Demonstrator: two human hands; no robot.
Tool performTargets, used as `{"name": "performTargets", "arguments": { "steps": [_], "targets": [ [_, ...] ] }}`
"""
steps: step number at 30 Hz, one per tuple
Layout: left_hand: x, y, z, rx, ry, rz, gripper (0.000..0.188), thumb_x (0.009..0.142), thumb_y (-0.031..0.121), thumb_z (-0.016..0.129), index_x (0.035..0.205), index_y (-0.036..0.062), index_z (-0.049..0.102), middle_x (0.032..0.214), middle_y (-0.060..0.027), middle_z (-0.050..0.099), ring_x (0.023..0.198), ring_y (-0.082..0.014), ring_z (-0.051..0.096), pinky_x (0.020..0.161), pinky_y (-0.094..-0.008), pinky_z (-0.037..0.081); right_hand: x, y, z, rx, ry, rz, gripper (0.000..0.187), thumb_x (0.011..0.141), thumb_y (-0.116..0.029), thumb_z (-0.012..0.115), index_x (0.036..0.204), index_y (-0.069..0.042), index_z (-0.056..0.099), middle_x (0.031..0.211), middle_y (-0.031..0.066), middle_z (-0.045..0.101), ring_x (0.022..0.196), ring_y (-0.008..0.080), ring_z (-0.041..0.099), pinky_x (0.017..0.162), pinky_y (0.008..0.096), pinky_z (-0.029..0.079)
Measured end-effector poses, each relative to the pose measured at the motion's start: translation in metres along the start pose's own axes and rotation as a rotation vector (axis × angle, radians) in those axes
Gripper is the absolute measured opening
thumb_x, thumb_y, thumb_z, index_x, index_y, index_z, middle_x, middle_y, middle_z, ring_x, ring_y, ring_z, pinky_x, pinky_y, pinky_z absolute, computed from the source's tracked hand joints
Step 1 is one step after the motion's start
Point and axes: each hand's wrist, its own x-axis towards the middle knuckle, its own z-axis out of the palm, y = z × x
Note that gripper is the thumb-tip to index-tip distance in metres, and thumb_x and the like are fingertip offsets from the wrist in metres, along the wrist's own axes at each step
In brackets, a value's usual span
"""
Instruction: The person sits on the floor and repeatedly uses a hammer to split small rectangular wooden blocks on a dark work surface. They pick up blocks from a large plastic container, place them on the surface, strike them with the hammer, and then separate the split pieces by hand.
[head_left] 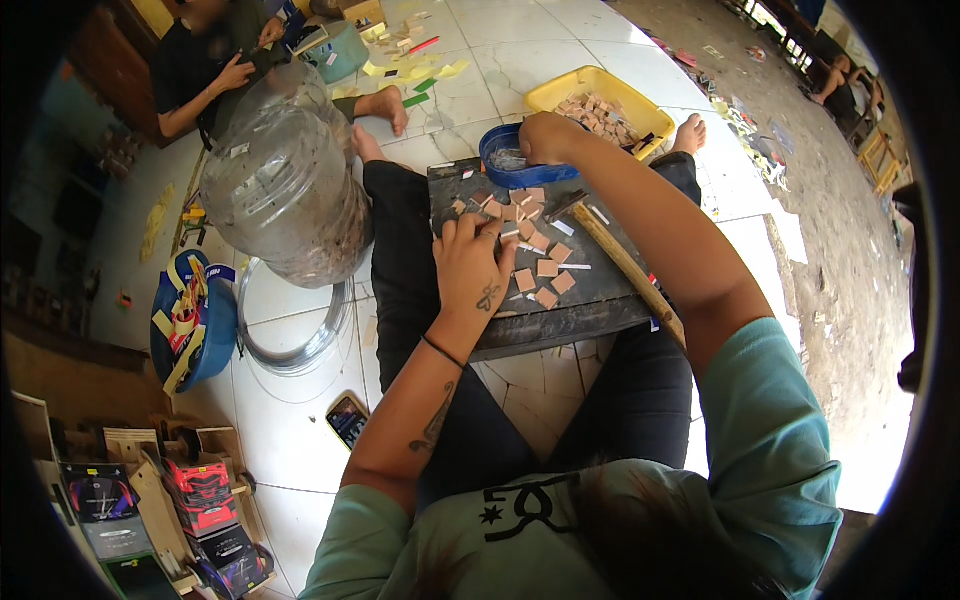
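A dark, flat work board (pixel 500 328) lies across my legs with several small square wooden blocks (pixel 547 268) scattered on it. Among these blocks, my left hand (pixel 468 262) rests with its fingers bent, thumb and forefinger closed on one small wooden block. My right hand (pixel 548 138) reaches over the far edge into a blue tray (pixel 530 180); its fingers are curled and the fingertips hidden. Thin, shiny metal bits (pixel 508 158) lie in that tray. Beside the blocks, a hammer (pixel 630 265) with a long wooden handle lies slanted on the board's right side.
Beyond the blue tray stands a yellow basin (pixel 655 118) of wooden blocks. At left are a large clear plastic bottle (pixel 285 190), a coil of wire (pixel 290 365), a blue tub (pixel 215 345) and a phone (pixel 347 420). Another person (pixel 205 85) sits at the far left.
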Motion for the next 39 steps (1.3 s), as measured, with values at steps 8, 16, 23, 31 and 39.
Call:
{"name": "performTargets", "arguments": {
  "steps": [8, 16, 23, 31, 39],
  "targets": [
    [0.006, -0.002, -0.008, -0.269, -0.030, -0.078, 0.022, 0.082, 0.014, 0.072, 0.102, 0.0040, 0.070, 0.096, -0.0086, 0.068, 0.082, -0.0229, 0.061, 0.076, -0.0361, 0.047, -0.012, 0.018, -0.010, 0.238, 0.200, -0.069, 0.018, 0.073, -0.016, 0.069, 0.081, 0.000, 0.074, 0.085, 0.0175, 0.071, 0.079, 0.0290, 0.069, 0.073, 0.0361, 0.054],
    [-0.040, 0.008, -0.030, -0.855, -0.088, -0.325, 0.020, 0.093, 0.006, 0.059, 0.111, -0.0014, 0.063, 0.086, -0.0103, 0.069, 0.076, -0.0140, 0.069, 0.064, -0.0251, 0.051, -0.111, -0.017, -0.010, 1.269, 0.203, 0.085, 0.014, 0.086, -0.010, 0.060, 0.097, -0.003, 0.064, 0.088, 0.0046, 0.069, 0.075, 0.0104, 0.062, 0.065, 0.0247, 0.050],
    [-0.075, 0.033, -0.040, -0.831, -0.018, -0.326, 0.019, 0.085, -0.004, 0.060, 0.103, 0.0003, 0.063, 0.093, -0.0092, 0.066, 0.081, -0.0139, 0.068, 0.073, -0.0274, 0.052, -0.190, -0.082, 0.033, 1.542, 0.180, -0.011, 0.007, 0.088, -0.002, 0.063, 0.094, -0.003, 0.063, 0.083, 0.0018, 0.066, 0.071, 0.0058, 0.059, 0.064, 0.0197, 0.047],
    [-0.084, 0.035, -0.038, -0.327, 0.030, -0.037, 0.019, 0.073, 0.010, 0.077, 0.091, 0.0118, 0.070, 0.087, -0.0030, 0.065, 0.090, -0.0225, 0.059, 0.089, -0.0355, 0.038, -0.217, -0.114, 0.056, 1.097, 0.438, -0.065, 0.007, 0.086, -0.003, 0.068, 0.089, 0.002, 0.065, 0.079, 0.0057, 0.068, 0.069, 0.0070, 0.061, 0.061, 0.0234, 0.049],
    [-0.084, 0.030, -0.034, -0.371, 0.052, 0.003, 0.012, 0.074, 0.010, 0.076, 0.084, 0.0085, 0.070, 0.081, -0.0008, 0.068, 0.087, -0.0181, 0.060, 0.094, -0.0381, 0.035, -0.218, -0.118, 0.059, 0.957, 0.474, -0.108, 0.006, 0.085, -0.002, 0.068, 0.089, 0.001, 0.067, 0.079, 0.0087, 0.070, 0.069, 0.0120, 0.065, 0.064, 0.0264, 0.052]
  ]
}}
